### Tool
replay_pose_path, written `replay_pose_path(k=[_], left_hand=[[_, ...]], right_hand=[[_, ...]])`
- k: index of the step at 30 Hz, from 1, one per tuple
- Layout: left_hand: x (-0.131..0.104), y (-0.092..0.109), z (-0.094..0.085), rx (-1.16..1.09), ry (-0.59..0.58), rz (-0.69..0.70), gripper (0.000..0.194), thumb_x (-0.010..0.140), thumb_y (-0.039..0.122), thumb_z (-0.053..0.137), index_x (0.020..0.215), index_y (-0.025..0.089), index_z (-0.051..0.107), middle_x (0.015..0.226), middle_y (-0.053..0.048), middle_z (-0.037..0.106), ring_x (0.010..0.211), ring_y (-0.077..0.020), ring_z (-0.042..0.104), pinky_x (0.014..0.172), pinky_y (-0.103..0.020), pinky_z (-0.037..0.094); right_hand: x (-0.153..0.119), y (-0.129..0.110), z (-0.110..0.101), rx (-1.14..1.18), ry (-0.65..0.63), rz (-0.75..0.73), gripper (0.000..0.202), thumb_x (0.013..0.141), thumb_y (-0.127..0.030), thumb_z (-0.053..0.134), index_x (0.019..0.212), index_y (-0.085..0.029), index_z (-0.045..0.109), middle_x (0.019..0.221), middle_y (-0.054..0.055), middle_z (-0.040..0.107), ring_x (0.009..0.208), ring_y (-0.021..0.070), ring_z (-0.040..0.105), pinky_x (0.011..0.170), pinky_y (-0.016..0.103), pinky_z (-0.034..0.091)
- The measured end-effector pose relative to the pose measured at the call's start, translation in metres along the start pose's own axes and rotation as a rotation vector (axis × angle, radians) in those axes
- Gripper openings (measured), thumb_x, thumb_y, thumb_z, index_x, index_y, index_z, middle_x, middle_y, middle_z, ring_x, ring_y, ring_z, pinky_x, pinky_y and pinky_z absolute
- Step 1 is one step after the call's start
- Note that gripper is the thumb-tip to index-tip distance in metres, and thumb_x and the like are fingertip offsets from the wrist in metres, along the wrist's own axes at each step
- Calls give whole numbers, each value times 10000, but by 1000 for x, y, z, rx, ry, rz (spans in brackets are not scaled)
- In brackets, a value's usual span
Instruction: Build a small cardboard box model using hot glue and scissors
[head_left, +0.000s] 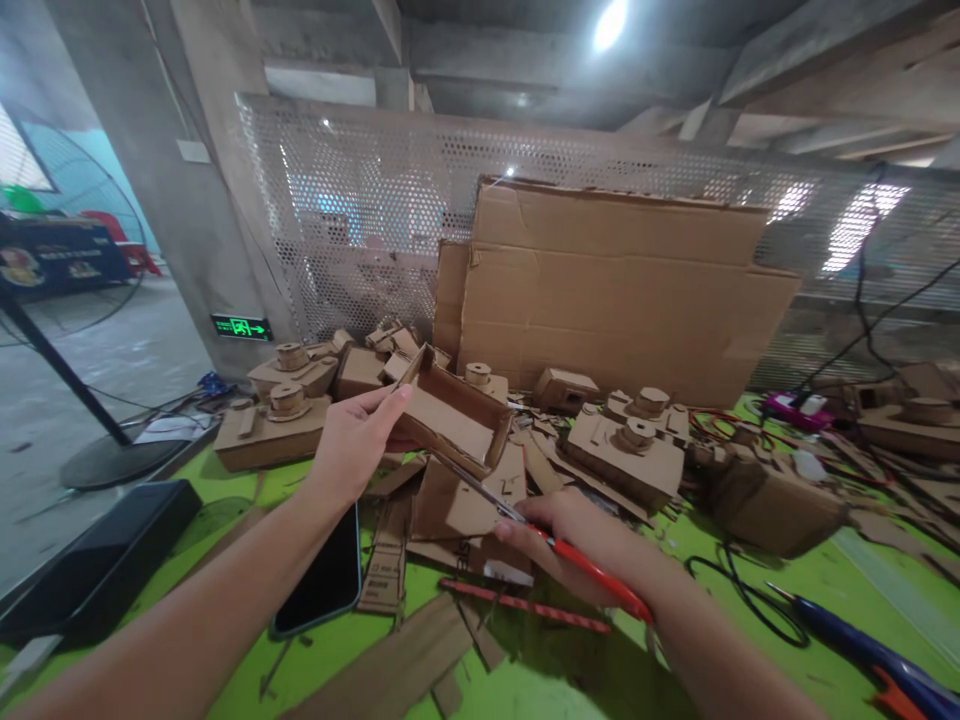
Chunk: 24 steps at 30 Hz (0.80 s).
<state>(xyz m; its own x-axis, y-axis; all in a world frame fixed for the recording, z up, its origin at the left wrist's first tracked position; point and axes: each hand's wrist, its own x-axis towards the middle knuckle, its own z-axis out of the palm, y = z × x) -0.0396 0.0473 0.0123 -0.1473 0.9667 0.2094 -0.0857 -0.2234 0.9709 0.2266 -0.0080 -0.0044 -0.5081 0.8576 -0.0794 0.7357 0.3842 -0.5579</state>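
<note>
Thumb uppermost, left hand (360, 440) pinches cardboard box (455, 418) nearer left edge of desk (551, 665); right hand (574, 540) grips red-handled tool (606, 577)

At the centre, the left hand's (356, 440) fingertips pass out of sight behind an open cardboard box (457, 425), and whether the tip of the red-handled tool (600, 577) touches its near edge cannot be told. Toward 7 o'clock, the left forearm (225, 592) covers part of a phone (334, 580), and print on the cardboard strip (384, 560) beside it is too small to read. Picture edges cut off a standing fan (67, 367) at 9 o'clock and a blue-handled tool (855, 637) at 4 o'clock.
</note>
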Motion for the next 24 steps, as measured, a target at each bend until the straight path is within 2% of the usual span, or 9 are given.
replay_pose_path(k=[5, 9, 12, 15, 20, 24], left_hand=[[0, 0, 0, -6, 16, 16, 352, 797, 472, 794, 967, 166, 828, 849, -66, 808, 721, -253, 769, 598, -323, 647], [-2, 2, 1, -28, 31, 29, 405, 761, 471, 816, 1027, 166, 836, 893, -65, 823, 765, -272, 782, 609, -330, 648], [-8, 6, 5, 35, 17, 17, 425, 780, 473, 798, 1075, 170, 835, 879, -55, 823, 719, -250, 775, 574, -312, 637], [-13, 8, 8, 85, 36, 12, 475, 770, 494, 804, 1101, 154, 830, 812, -49, 808, 664, -231, 758, 552, -301, 631], [-9, 5, 6, 23, 70, 29, 377, 793, 467, 780, 1005, 161, 845, 806, -49, 803, 661, -233, 755, 574, -320, 647], [-8, 3, 5, 35, 76, 23, 352, 798, 436, 775, 1019, 171, 845, 826, -51, 803, 657, -247, 760, 554, -333, 643]], right_hand=[[0, -1, 0, -6, 30, 13, 541, 988, -636, 497, 663, -204, 523, 601, -27, 461, 573, 130, 372, 532, 270, 299], [0, -3, 0, 16, 24, -43, 471, 996, -593, 512, 727, -212, 576, 653, -12, 554, 602, 144, 462, 563, 272, 332], [-1, -4, 2, 15, 18, -60, 424, 1012, -558, 497, 798, -215, 624, 703, 8, 619, 628, 159, 519, 589, 278, 356], [0, -6, 5, 20, 33, -45, 433, 1015, -559, 493, 800, -211, 632, 706, 20, 625, 642, 174, 547, 614, 288, 382], [0, -8, 5, 58, 21, -60, 397, 1027, -528, 485, 828, -215, 624, 737, 20, 629, 678, 187, 574, 632, 292, 394], [-2, -9, 2, 34, 12, -58, 388, 1022, -517, 506, 808, -213, 614, 729, 16, 626, 669, 181, 547, 622, 288, 381]])
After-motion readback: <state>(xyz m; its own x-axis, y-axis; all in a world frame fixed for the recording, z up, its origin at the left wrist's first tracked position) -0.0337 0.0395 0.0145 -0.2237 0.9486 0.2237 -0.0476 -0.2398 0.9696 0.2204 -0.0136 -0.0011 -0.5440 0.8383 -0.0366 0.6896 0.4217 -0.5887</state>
